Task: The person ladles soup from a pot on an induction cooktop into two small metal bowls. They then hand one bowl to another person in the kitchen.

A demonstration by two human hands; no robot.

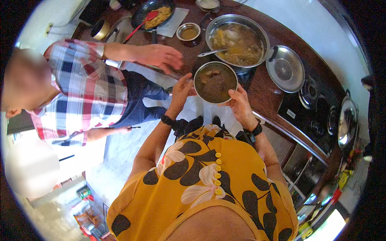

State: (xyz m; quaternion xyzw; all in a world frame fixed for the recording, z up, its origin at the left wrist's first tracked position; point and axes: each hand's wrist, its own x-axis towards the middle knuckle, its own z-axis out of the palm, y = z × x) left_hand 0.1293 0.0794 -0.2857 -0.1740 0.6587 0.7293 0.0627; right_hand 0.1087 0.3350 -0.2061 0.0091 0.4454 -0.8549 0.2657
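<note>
My right hand (pixel 239 104) grips a round metal bowl (pixel 208 99), its thumb over the near right rim. Brown broth (pixel 215 87) with some pieces of food fills much of the bowl. At the bowl's left side is my left hand (pixel 181 90), fingers spread and close to the rim; whether they bear on it is hard to tell. Just beyond the bowl stands a wide metal pot (pixel 265 55) of broth with large pieces in it. A ladle or spoon (pixel 211 53) leans in that pot, its handle pointing left.
A person in a plaid shirt (pixel 87 90) stands at left, one hand (pixel 162 58) stretched over the counter (pixel 265 96). A small metal bowl (pixel 188 32), a black pan (pixel 137 18) with a red spatula (pixel 150 15), a metal lid (pixel 285 69) and a black cooktop (pixel 297 110) line it.
</note>
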